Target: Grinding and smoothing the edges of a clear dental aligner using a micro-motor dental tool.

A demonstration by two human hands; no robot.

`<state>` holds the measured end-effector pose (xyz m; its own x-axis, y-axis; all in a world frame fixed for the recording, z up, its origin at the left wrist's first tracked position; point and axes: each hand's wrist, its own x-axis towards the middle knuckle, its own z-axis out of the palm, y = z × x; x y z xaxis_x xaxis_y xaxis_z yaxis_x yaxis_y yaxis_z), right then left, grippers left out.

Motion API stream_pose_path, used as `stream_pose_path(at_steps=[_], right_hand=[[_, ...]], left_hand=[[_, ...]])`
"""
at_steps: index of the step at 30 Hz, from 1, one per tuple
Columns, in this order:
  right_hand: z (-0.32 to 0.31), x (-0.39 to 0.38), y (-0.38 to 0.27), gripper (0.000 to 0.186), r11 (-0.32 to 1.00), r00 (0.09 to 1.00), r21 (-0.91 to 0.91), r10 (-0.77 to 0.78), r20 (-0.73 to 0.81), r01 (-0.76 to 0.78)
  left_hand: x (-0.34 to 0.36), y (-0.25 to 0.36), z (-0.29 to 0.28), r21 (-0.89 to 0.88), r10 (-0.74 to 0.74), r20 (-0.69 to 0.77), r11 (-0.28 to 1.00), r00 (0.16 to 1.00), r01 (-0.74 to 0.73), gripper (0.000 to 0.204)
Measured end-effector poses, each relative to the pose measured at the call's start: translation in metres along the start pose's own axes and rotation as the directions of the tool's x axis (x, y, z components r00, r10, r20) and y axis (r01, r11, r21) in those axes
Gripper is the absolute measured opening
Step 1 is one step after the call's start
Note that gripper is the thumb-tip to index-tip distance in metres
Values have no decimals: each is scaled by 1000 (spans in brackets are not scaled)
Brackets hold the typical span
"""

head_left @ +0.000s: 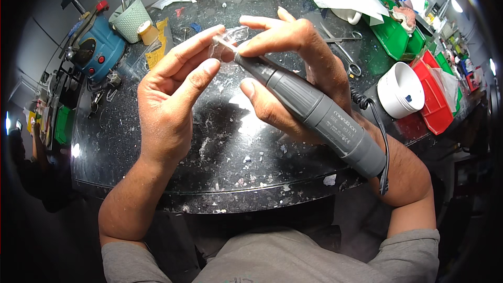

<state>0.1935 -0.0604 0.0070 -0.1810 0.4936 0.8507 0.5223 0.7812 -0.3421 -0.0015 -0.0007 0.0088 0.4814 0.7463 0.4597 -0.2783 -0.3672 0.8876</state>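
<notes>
Clear, thin, moulded plastic piece [238, 33]: it sits at your fingertips, raised off the bench between your two hands. Nearest you, your right hand [322, 65] wraps a dark grey, cylindrical rotary handpiece [314, 107], forefinger along its tapered nose, with a partly coiled black cord [358, 98] beside it. Your left hand [170, 81] pinches the plastic lightly between thumb and fingertips. The slim, pale bit [224, 43] lies over or against the plastic; the contact is too fine to tell. The step in hand looks like trimming or smoothing the plastic, and the next move seems to call for a steady left pinch, light pressure and fingertips kept clear of the bit. Below is the glossy black bench [220, 162], strewn with pale scraps. Farther out on the right stand a red plastic bin [432, 99] and a round white plastic tub [390, 89], then open metal scissors [343, 51]; on the left, a boxy blue machine [97, 47] and a pale green textured cup [131, 18] holding tools.
</notes>
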Motion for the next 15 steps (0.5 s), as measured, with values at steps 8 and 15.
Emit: stream_pose_path(at_steps=[8, 15], right_hand=[[-1, 0, 0, 41, 1000, 1000, -27, 5, -3, -5], [-1, 0, 3, 41, 999, 999, -43, -19, 31, 20]], left_hand=[[-2, 1, 4, -237, -158, -11, 960, 987, 151, 41], [-2, 1, 4, -306, -226, -10, 928, 974, 212, 45]])
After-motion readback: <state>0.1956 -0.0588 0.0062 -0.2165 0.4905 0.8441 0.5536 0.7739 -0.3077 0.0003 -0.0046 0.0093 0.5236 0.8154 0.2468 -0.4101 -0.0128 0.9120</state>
